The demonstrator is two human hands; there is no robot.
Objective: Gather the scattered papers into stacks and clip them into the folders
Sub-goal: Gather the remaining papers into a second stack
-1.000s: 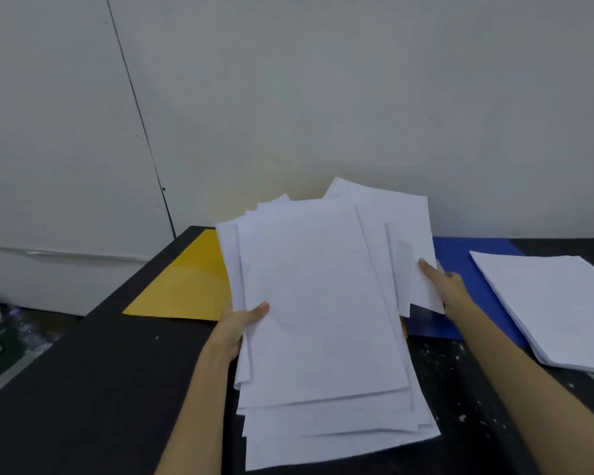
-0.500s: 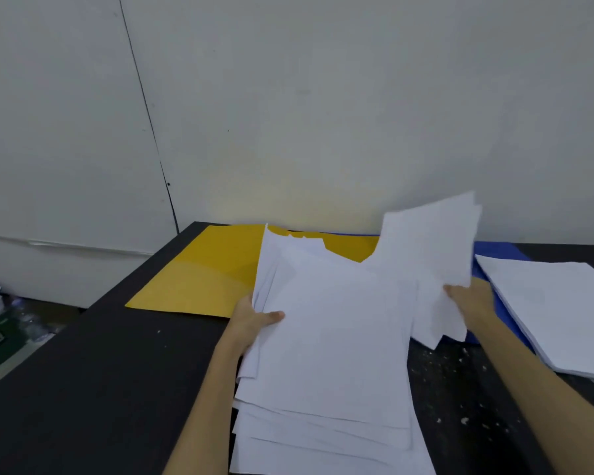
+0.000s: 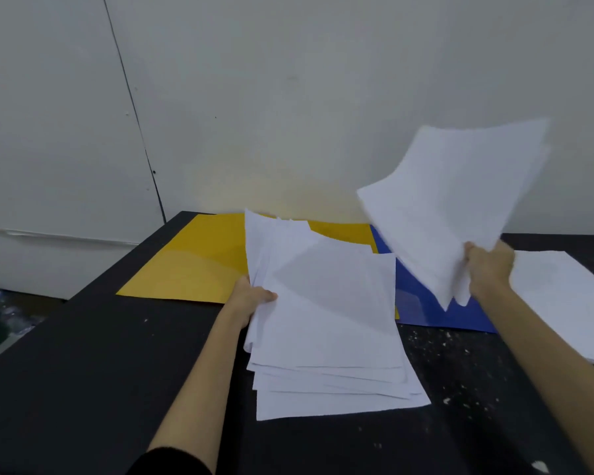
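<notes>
A: Why is the left hand [image 3: 254,298] gripping the messy pile [image 3: 326,323] by its side?

B: I think to keep it from sliding on the counter [image 3: 93,371]. The right hand [image 3: 489,267] pinches a few sheets [image 3: 456,204] and lifts them high, maybe to sort them.

A: Anything in the folders?

B: The yellow folder [image 3: 192,265] and blue folder [image 3: 415,303] lie open under the papers. Nothing looks clipped yet. A neat stack [image 3: 559,296] waits on the right.

I see white papers [image 3: 326,323], plain; yellow folder [image 3: 192,265]; blue folder [image 3: 422,303]; black table [image 3: 93,365], white-speckled at right; off-white wall [image 3: 288,97].
</notes>
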